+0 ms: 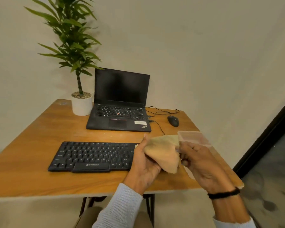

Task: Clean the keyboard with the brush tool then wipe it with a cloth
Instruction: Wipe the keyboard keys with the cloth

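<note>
Over the right end of the keyboard [92,155], your left hand [145,162] grips the cloth [163,152] while your right hand [199,163] pinches a clear plastic box [194,139]. Looks like wiping's up next: ditch the box, then get the cloth onto the keys.

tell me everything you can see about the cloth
The cloth is tan, soft-looking fabric, folded into a rough triangle with one corner hanging down. The left hand grips its left side, thumb up. Its upper right corner runs behind a clear plastic box held by the right hand, whose fingers sit at the cloth's right edge. It appears held above the right front of the table, hiding the right end of the keyboard.
</note>
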